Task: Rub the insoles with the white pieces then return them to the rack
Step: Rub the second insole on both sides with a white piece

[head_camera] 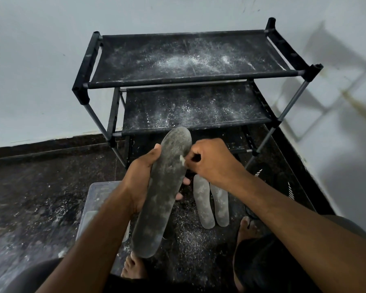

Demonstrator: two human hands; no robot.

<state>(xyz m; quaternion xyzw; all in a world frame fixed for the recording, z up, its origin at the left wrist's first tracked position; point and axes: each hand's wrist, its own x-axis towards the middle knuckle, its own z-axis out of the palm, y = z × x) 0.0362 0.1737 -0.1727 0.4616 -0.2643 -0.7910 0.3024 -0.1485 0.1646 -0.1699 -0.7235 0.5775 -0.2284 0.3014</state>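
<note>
My left hand (141, 179) grips a long dark grey insole (164, 187) by its middle, toe end pointing up toward the rack. My right hand (211, 160) pinches a small white piece (181, 159) and presses it against the insole's right edge near the toe. The insole is smeared with pale powder. Two more grey insoles (211, 200) lie side by side on the dark floor just right of it. The black shoe rack (188, 79) stands against the wall ahead, its fabric shelves dusted with white powder and bare of insoles.
A clear plastic container (97, 199) sits on the floor under my left forearm. White dust is scattered over the dark floor (40, 187). My bare feet (133, 267) are at the bottom of the view. Pale walls meet in a corner behind the rack.
</note>
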